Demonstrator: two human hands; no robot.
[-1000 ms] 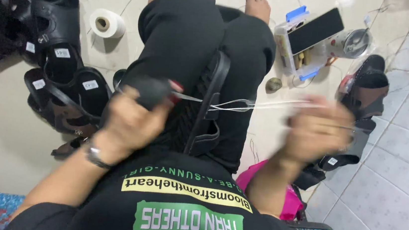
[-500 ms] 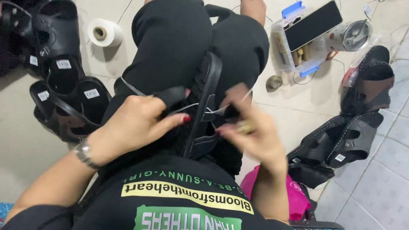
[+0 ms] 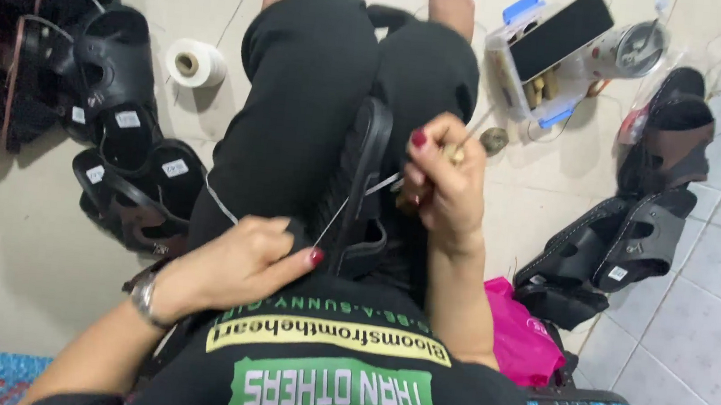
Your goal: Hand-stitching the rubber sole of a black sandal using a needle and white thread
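A black sandal stands on edge between my knees, sole side up, resting on my black trousers. My left hand rests on my left thigh and pinches a white thread next to the sandal's near end. My right hand is closed around a small wooden-handled tool whose thin metal point sticks out past the fingers, right beside the sandal's sole. The thread runs from my left fingers up to my right hand.
Several black sandals lie piled on the floor at left, with a white thread spool behind them. More sandals lie at right. A clear box with a phone sits far right. A pink bag lies by my right hip.
A second ago both hands were spread wide, pulling the thread taut. My right hand has come back in to the sandal's sole, and my left hand has dropped to the thigh.
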